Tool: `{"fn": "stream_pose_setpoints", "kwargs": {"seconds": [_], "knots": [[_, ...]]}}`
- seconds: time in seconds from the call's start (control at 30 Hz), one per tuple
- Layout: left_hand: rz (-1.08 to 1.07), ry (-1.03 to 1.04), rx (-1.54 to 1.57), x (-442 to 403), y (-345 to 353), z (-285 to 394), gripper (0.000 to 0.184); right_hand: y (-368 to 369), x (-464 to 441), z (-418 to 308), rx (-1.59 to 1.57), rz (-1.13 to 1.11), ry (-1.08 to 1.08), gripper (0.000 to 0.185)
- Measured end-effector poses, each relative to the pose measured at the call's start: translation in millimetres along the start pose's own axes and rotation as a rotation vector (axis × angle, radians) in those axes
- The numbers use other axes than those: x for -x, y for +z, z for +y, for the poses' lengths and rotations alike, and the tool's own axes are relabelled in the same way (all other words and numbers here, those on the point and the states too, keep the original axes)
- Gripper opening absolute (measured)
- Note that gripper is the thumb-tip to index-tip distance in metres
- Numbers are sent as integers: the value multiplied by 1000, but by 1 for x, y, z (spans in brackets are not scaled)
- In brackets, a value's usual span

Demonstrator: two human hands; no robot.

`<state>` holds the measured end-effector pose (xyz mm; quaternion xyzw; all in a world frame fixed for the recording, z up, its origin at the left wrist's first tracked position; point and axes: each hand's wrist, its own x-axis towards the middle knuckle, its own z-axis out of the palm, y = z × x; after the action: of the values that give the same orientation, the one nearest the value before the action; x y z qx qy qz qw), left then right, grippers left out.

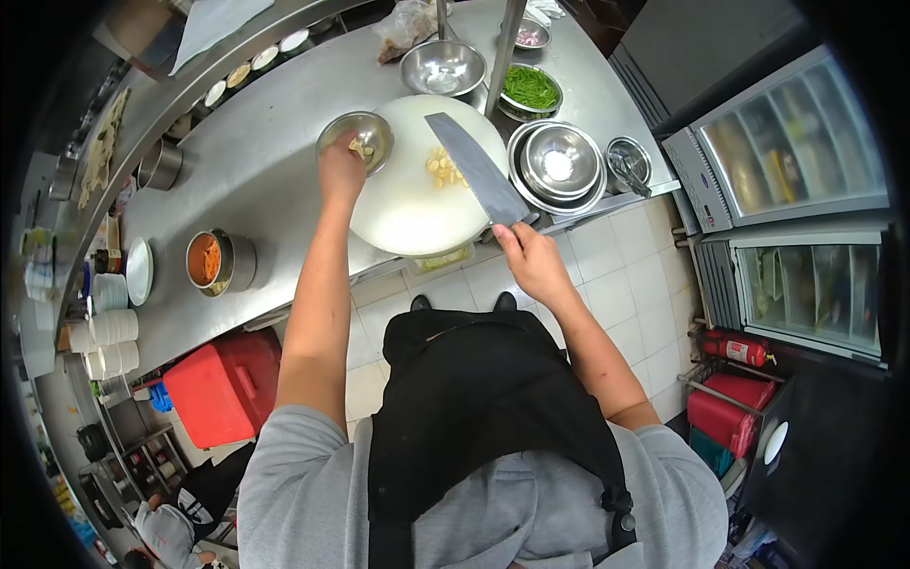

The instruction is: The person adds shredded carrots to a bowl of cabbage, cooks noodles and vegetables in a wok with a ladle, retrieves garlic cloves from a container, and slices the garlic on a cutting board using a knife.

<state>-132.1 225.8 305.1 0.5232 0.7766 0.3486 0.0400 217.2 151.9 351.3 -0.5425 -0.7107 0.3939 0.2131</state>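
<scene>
My left hand (342, 171) reaches into a small steel bowl (379, 131) at the left edge of the round white cutting board (408, 213). Its fingers are curled, with pale yellow slices that look like garlic (362, 149) at the fingertips; the bowl's wall hides part of them. In my right hand (536, 256) is the handle of a large cleaver (479, 169). The blade lies flat-side up over the right part of the board, its tip pointing away from me. More pale yellow slices (442, 168) sit on the board, just left of the blade.
Nested steel bowls (561, 161) stand right of the board. Behind it are a steel bowl (443, 68), a bowl of chopped greens (531, 88) and a metal post (505, 57). A pot with orange shreds (205, 260) stands left. Another person (175, 522) is at lower left.
</scene>
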Motion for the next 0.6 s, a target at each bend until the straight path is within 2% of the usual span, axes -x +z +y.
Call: {"fn": "stream_pose_setpoints", "kwargs": {"seconds": [0.03, 0.1, 0.17, 0.27, 0.33, 0.4, 0.6], "knots": [[1, 3, 3, 3, 1, 7, 23, -6, 0, 2, -5, 7, 4, 48], [-184, 60, 67, 23, 10, 27, 23, -17, 5, 5, -58, 12, 43, 48], [-366, 178, 200, 51, 47, 28, 21, -25, 11, 8, -45, 26, 87, 48], [-370, 243, 116, 83, 79, 40, 21, -30, 19, 18, -19, 41, 51, 47], [-212, 275, 67, 88, 90, 41, 21, -31, 26, 22, 10, 48, 33, 46], [-215, 286, 74, 92, 92, 40, 21, -31, 32, 27, 65, 51, -34, 46], [-178, 292, 147, 86, 100, 37, 23, -23, 39, 36, 5, 20, 33, 43]]}}
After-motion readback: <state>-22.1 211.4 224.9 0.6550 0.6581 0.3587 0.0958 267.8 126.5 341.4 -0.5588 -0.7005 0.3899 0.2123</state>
